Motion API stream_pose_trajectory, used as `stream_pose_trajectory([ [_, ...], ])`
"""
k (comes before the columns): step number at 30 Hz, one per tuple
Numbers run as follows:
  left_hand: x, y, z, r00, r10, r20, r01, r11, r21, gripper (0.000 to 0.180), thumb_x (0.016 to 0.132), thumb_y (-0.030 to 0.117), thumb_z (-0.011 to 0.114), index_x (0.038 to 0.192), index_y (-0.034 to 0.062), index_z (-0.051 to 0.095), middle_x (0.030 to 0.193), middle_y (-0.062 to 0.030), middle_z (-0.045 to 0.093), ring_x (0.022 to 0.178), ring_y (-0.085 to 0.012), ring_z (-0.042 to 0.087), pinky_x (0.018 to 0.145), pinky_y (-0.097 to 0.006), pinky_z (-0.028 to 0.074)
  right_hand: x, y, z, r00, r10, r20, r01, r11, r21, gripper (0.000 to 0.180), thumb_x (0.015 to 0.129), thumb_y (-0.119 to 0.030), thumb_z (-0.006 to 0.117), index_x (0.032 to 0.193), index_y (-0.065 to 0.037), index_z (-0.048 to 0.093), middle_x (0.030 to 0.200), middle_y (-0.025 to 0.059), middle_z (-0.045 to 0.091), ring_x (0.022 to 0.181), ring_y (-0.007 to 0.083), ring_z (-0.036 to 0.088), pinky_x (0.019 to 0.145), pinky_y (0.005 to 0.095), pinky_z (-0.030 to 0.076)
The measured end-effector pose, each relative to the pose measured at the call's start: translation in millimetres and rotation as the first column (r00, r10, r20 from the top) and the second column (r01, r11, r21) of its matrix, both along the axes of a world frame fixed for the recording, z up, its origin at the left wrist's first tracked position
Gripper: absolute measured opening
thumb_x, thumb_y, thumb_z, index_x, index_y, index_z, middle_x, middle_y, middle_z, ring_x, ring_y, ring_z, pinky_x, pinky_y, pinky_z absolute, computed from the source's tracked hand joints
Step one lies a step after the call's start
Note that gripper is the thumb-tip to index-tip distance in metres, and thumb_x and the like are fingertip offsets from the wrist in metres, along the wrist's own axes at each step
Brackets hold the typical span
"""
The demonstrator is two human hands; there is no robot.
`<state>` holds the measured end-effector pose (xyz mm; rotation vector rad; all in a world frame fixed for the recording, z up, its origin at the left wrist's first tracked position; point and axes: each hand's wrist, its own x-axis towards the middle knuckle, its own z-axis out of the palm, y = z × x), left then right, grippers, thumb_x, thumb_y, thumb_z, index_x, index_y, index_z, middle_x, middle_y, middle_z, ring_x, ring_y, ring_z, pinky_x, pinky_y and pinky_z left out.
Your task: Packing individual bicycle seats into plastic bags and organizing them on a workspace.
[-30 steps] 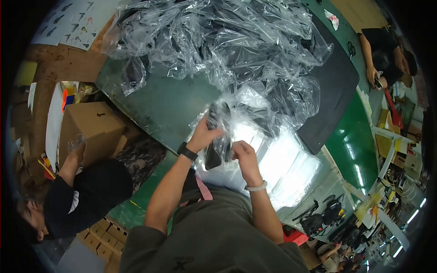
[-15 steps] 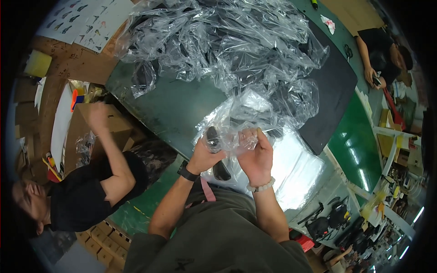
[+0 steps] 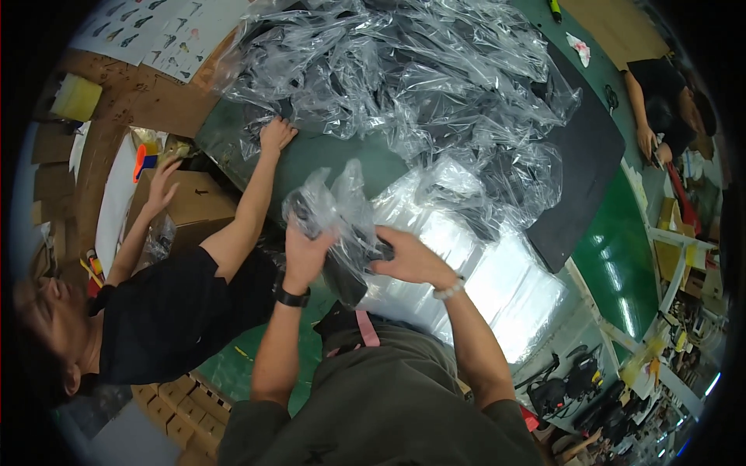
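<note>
Left hand (image 3: 309,252) upright, gripping a crinkled clear bag (image 3: 353,194); right hand (image 3: 412,256) angled inward, thumb and fingers clasping its right side. Bag surrounds an elongated black part (image 3: 344,283), tilted, over the table's (image 3: 350,147) near edge. Shiny film sheets (image 3: 486,291) just right; heaped plastic-wrapped pieces (image 3: 435,78) toward far edge. Off left edge, carton (image 3: 194,200) bearing small dark arrow; printed chart (image 3: 148,31), rows of dark shapes.

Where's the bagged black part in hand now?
In the head view, just left of centre, the bagged black part is between the left hand and right hand, left of the shiny clear plastic sheets.
</note>
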<state>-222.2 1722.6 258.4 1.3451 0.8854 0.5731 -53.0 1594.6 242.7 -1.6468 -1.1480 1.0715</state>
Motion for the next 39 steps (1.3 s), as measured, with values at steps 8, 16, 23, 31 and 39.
stream_pose_trajectory([
  [8,-8,51,-105,0.93,0.146,-0.339,-0.116,0.987,0.107,0.05,0.077,0.018,0.075,0.115,-0.0051,0.053,0.104,-0.0135,0.064,0.096,-0.0213,0.061,0.087,-0.033,0.047,-66,43,-127,0.91,-0.069,-0.408,0.058,0.998,-0.038,0.039,0.084,-0.008,0.062,0.12,0.003,0.054,0.1,0.0136,0.068,0.087,0.0183,0.064,0.079,0.0333,0.05],
  [16,34,111,-134,0.604,-0.028,-0.797,0.217,0.968,0.13,0.065,0.064,0.034,0.077,0.111,-0.0046,0.053,0.106,-0.0269,0.065,0.102,-0.0402,0.063,0.088,-0.043,0.049,-69,78,-169,0.817,-0.171,-0.55,0.033,0.967,-0.252,0.041,0.089,-0.009,0.059,0.127,0.001,0.049,0.094,0.0052,0.063,0.076,0.011,0.056,0.067,0.0299,0.047],
  [23,31,221,-201,0.367,0.154,-0.917,0.173,0.958,0.23,0.076,0.064,0.041,0.078,0.119,-0.004,0.05,0.114,-0.0272,0.062,0.109,-0.0424,0.059,0.094,-0.046,0.046,-44,52,-135,0.892,-0.423,-0.162,0.408,0.905,-0.117,0.04,0.089,-0.016,0.063,0.124,0.001,0.054,0.102,0.013,0.069,0.101,0.0207,0.065,0.088,0.0324,0.049],
  [31,19,218,-222,0.273,0.655,-0.704,0.229,0.667,0.709,0.074,0.074,0.04,0.071,0.129,-0.0013,0.044,0.116,-0.0253,0.059,0.111,-0.0441,0.055,0.099,-0.047,0.041,69,-116,-103,0.42,-0.89,0.18,0.907,0.415,-0.064,0.014,0.087,-0.01,0.064,0.097,-0.001,0.064,0.082,0.0045,0.062,0.072,0.0134,0.056,0.069,0.0274,0.047],
  [39,109,-58,-150,0.809,-0.446,-0.382,0.418,0.894,-0.16,0.027,0.086,0.025,0.071,0.096,0.0016,0.064,0.086,-0.0071,0.066,0.08,-0.0156,0.061,0.074,-0.03,0.05,229,-114,-167,0.157,-0.953,0.261,0.938,0.061,-0.342,0.079,0.066,-0.043,0.081,0.112,0.016,0.054,0.11,0.0271,0.062,0.1,0.0327,0.061,0.089,0.0348,0.047],
])
